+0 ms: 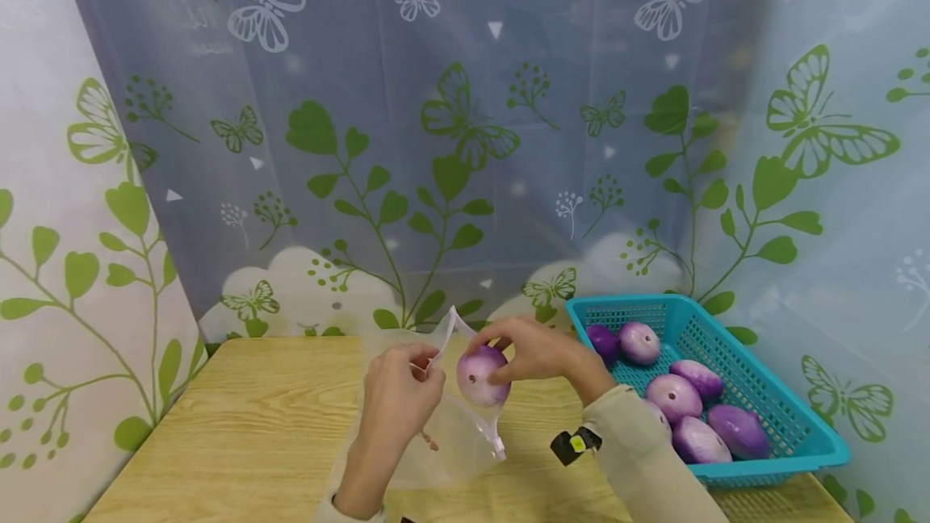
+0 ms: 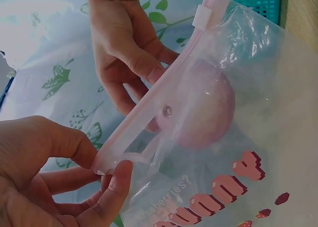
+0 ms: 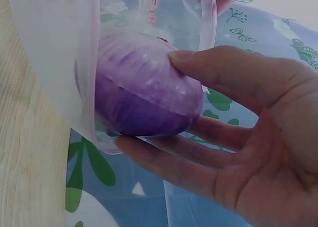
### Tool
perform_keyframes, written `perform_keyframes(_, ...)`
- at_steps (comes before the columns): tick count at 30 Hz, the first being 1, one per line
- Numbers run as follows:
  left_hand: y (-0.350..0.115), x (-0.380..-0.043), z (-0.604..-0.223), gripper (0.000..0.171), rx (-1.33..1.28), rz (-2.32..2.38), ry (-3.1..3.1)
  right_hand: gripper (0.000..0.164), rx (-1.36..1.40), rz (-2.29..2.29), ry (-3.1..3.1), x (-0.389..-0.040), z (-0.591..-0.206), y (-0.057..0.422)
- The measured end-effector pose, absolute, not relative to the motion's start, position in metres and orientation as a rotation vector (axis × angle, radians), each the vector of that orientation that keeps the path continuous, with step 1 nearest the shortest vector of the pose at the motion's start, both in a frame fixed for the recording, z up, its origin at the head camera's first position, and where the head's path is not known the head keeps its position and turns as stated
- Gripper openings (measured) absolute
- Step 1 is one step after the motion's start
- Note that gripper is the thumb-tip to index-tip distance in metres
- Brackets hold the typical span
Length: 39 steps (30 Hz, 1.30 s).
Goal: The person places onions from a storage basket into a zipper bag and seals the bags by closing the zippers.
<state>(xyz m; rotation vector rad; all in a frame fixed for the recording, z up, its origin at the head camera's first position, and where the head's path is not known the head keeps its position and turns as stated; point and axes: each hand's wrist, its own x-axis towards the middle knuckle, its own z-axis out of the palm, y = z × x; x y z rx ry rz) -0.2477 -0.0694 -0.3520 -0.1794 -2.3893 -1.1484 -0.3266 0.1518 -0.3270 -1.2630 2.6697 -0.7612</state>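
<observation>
Onion (image 1: 477, 395) sits just below centre of the head view, in the mouth of the clear zip bag (image 1: 454, 446); right wrist view has its left end behind the pink zip edge, right end bare. Right hand (image 1: 536, 349) grips it at the bare end: thumb on top, fingers spread along the underside, palm off the skin. Left hand (image 1: 404, 391) pinches the bag's rim between thumb and fingertips, lower left in the left wrist view, mouth gaping beside it. Zip slider (image 2: 202, 17) is at the top of that view, at the far end of the rim. Handling, my read: onion looks firm, round, moderately heavy for the film, skin glossy, so likely a bit slippery. Best hold is across the widest part, thumb opposite fingers, light squeeze; a grab at the tapered end alone could roll out. Bruising risk probably low, a drop is worse. Bag is the floppy one: thin, light, no stiffness except the zip strip, so hold it by that strip, not the film, which would likely crease and close up. Blue basket (image 1: 772, 472) at right of the head view has more onions (image 1: 674, 398), same look, presumably same handling. Table (image 1: 218, 418) is wood-grained, lower left.
</observation>
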Motion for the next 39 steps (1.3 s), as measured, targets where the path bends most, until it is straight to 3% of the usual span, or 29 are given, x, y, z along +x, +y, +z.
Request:
perform_keyframes(30, -0.076, -0.252, -0.353, 0.015, -0.176, -1.178, -2.407, 0.031, -1.242, -0.792, 2.579, -0.326, -0.313, 0.160)
perform_keyframes(39, -0.076, -0.251, -0.355, 0.021, -0.223, -1.114, -2.427, 0.030, -1.170, -0.809, 2.556, -0.323, -0.312, 0.161)
